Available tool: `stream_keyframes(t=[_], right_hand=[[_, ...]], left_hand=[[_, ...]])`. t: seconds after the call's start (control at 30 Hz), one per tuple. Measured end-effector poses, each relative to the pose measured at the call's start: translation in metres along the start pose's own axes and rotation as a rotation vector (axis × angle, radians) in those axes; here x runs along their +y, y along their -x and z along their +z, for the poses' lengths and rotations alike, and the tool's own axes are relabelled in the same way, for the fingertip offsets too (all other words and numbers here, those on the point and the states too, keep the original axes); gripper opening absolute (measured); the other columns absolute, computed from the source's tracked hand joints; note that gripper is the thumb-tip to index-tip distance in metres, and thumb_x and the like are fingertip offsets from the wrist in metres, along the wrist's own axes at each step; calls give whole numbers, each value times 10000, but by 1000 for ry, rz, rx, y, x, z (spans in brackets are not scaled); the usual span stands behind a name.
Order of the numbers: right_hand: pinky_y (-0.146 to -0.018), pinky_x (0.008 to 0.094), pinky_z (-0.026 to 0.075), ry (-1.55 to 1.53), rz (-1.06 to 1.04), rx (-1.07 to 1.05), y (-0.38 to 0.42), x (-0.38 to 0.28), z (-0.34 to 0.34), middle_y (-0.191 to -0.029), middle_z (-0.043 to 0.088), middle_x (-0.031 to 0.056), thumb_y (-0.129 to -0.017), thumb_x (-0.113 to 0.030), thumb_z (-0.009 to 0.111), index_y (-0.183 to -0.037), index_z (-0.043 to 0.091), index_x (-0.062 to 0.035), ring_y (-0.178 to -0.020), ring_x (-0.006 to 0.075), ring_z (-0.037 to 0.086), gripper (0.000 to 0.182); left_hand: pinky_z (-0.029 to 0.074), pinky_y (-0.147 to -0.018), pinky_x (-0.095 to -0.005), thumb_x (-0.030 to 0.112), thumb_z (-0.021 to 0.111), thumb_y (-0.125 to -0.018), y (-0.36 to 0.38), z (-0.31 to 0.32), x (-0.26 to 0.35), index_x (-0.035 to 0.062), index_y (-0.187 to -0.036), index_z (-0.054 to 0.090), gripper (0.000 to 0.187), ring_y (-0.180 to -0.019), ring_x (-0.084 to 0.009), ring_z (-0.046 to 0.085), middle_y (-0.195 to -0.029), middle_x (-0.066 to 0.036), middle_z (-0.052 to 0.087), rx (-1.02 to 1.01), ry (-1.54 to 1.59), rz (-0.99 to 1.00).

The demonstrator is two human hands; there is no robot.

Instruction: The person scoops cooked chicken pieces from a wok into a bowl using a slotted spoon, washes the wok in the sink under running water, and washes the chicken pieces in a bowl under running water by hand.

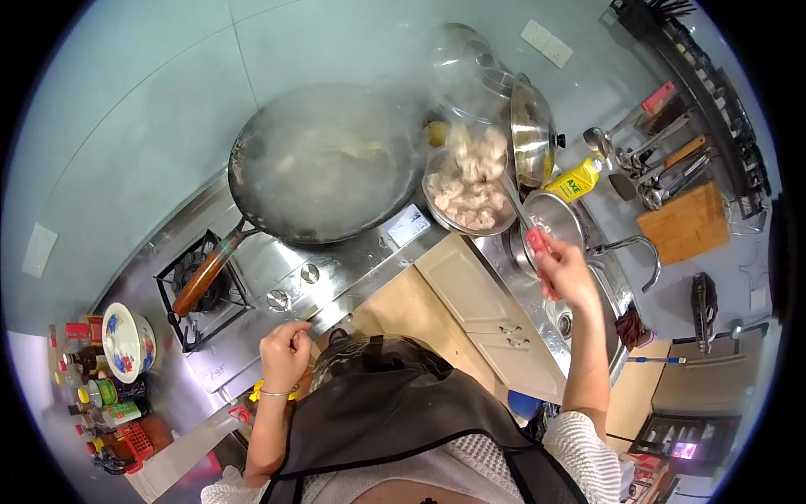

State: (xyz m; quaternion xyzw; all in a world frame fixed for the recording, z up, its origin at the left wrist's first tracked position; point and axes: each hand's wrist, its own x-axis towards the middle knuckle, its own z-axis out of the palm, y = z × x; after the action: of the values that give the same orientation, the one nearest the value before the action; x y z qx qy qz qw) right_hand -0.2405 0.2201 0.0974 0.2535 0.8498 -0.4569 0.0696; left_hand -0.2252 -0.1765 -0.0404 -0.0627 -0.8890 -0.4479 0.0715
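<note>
My right hand [564, 270] is wrapped round the red handle of a metal ladle [514, 202]. The ladle's head is over a metal bowl [430, 189] and heaped with pale meat pieces [478, 153]; more pieces lie in the bowl. My left hand [286, 351] is held in front of the stove's edge, its fingers curled; whether anything is in them is hidden. A large dark wok [243, 181] with a wooden handle [210, 273] sits on the stove, and steam over it blurs its contents.
Lids [533, 126] lean behind the bowl. A yellow bottle [577, 180] stands near the sink [621, 294]. Utensils and a cutting board [684, 224] hang at the right. At the left are an open burner [201, 281], a floral enamel bowl [128, 338] and several bottles [109, 391].
</note>
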Motion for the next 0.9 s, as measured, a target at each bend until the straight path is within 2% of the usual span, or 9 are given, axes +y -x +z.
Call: stream_keyframes(t=[0.03,0.07,0.13,0.27,0.4,0.67,0.73,0.83,0.9], right_hand=[[-366,288,409,303,-64,127,0,6,8,-569,529,95,-801,-72,477,-1228,441,-87,-401,183,507,428],[-366,288,409,304,-68,121,-4,22,14,-569,529,95,-801,-72,477,-1228,441,-87,-401,183,507,428],[-610,403,445,843,-482,519,-16,43,27,-793,570,237,-772,-31,525,-1217,447,-76,-653,378,549,454],[-634,423,439,659,-658,557,-23,0,54,-902,576,228,-773,0,511,-1230,427,-75,-672,362,565,471],[-606,436,448,406,-1023,255,-73,-45,97,-798,559,272,-769,-23,516,-1218,432,-78,-706,394,563,460],[-657,487,429,480,-934,20,-162,-82,180,-700,550,266,-787,-71,468,-1115,476,-40,-683,439,535,329],[-535,432,458,462,-730,-107,-156,-95,182,-569,534,201,-815,-85,462,-1119,489,-33,-569,356,565,310],[-351,203,359,-113,-95,-644,-134,-108,175,-590,506,56,-868,-131,452,-1169,460,-7,-436,99,471,326],[-349,210,362,-203,-12,-726,-129,-107,178,-606,514,66,-865,-127,454,-1182,441,-1,-426,108,462,341]], left_hand=[[390,-443,-277,9,553,-680,0,0,0,39,-755,620,104,-439,-174,477,-540,-84,499,4,-1,6],[390,-443,-277,9,553,-680,1,0,0,39,-755,620,104,-439,-174,477,-540,-84,499,9,-4,2],[397,-447,-285,11,554,-679,1,-2,-2,40,-755,620,105,-449,-185,488,-544,-83,503,18,-23,10],[408,-458,-296,23,556,-678,5,-6,-2,41,-752,619,99,-465,-201,506,-552,-86,512,34,-64,-5],[420,-472,-312,50,564,-663,9,-12,1,45,-742,620,97,-481,-217,523,-566,-97,524,50,-71,12],[428,-472,-321,29,564,-664,38,-37,-21,54,-739,617,95,-485,-229,529,-568,-102,532,145,-170,-100],[431,-472,-321,20,566,-662,45,-41,-25,52,-739,614,95,-488,-229,533,-573,-103,537,158,-157,-156],[435,-475,-314,18,572,-669,50,-41,-28,46,-752,604,94,-503,-230,545,-610,-107,558,218,-124,-129],[438,-478,-312,20,572,-672,50,-40,-27,45,-751,604,90,-509,-231,549,-620,-109,563,212,-118,-149]])
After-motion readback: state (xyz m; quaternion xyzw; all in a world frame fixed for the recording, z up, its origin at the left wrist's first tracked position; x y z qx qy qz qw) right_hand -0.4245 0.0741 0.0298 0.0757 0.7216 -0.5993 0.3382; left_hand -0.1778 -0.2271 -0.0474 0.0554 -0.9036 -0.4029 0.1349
